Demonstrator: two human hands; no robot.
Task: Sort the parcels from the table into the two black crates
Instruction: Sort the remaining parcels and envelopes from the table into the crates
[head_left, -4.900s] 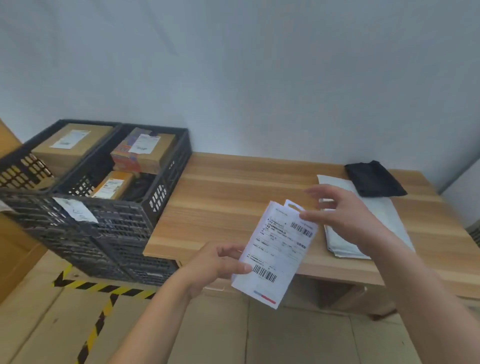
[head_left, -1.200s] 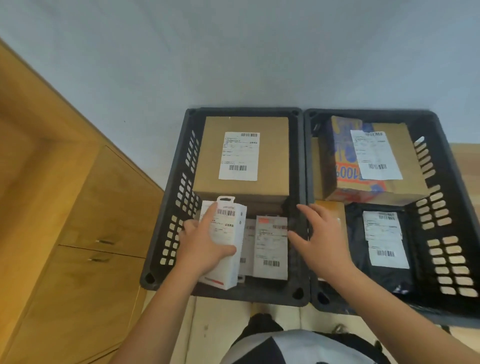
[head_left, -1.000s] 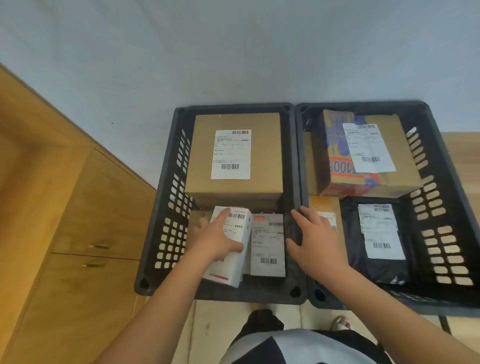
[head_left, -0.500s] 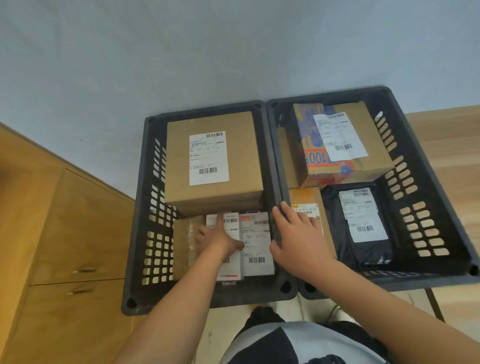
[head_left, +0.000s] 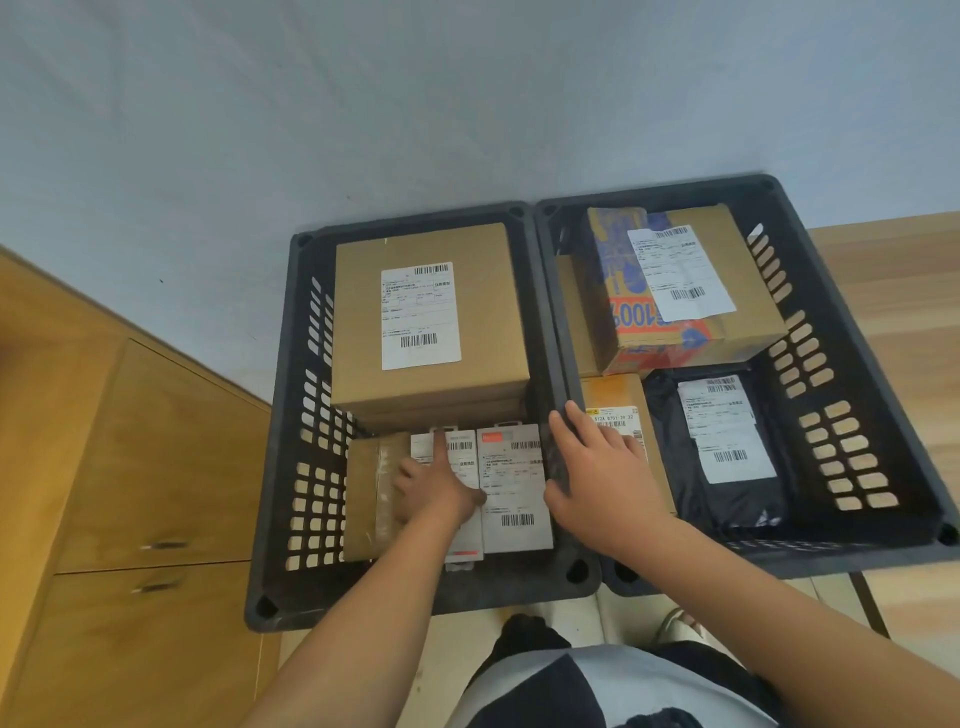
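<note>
Two black crates stand side by side, the left crate and the right crate. My left hand reaches into the left crate and grips a white labelled parcel. Its index finger lies stretched along the top. The parcel lies flat between a small brown box and a second white parcel. My right hand rests with spread fingers on the two rims where the crates meet.
A large cardboard box fills the back of the left crate. The right crate holds a printed carton, a yellow-brown box and a black bag. A wooden cabinet stands left, the table right.
I carried the white parcel from the table to the left crate. My left hand lowered it from tilted to flat beside the other white parcel. My right hand settled on the crate rims.
</note>
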